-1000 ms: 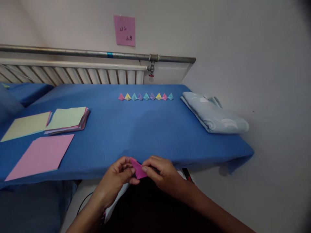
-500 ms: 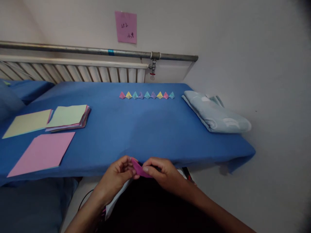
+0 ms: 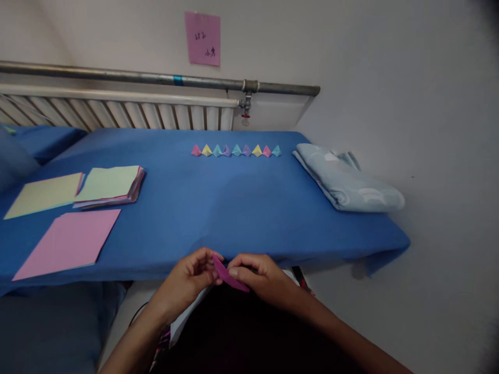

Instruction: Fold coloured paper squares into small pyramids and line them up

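left hand (image 3: 197, 275) pinching magenta paper (image 3: 226, 276) | right hand (image 3: 260, 276) pinching it too | long axis slanting from left hand to below right

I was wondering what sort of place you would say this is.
Probably a room in a home or dormitory, perhaps a bedroom: a white radiator and a metal pipe run along the wall, and a folded blanket lies on the blue cloth.

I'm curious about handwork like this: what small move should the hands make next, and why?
The right hand could perhaps press gently along the magenta paper to flatten it, because it looks slightly bowed, while the left hand holds its upper end.
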`<state>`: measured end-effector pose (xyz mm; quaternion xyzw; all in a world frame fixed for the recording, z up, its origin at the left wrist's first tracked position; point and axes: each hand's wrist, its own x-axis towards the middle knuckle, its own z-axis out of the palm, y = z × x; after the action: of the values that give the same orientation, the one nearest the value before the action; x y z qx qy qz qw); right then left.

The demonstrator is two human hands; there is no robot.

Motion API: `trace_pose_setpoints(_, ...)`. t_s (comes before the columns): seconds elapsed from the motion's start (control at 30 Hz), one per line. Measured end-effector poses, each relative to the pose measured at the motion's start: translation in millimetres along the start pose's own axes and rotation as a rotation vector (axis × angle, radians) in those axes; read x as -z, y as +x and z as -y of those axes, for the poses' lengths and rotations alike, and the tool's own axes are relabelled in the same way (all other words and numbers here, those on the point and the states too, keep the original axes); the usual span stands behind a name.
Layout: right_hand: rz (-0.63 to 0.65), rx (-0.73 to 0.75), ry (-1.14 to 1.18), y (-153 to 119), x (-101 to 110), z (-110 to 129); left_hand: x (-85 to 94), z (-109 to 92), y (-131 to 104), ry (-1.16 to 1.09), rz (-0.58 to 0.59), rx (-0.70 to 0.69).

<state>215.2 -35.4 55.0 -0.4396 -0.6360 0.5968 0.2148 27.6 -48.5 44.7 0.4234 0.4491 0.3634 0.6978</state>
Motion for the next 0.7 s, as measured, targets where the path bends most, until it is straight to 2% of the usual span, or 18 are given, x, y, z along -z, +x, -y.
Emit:
trace_pose_setpoints(0.5, -0.011, 0.056, -0.031, 1, -1, -7, 7.2, 3, 3, 0.116, 0.079, -0.069)
trace_pose_setpoints(0.6, -0.031, 0.115, -0.085, 1, -1, -8, 6.0, 0, 2, 0.128, 0.083, -0.067)
trace_pose_setpoints(0.7, -0.089, 0.245, -0.219, 2, -1, -11, 5.6, 0, 3, 0.139, 0.081, -0.061)
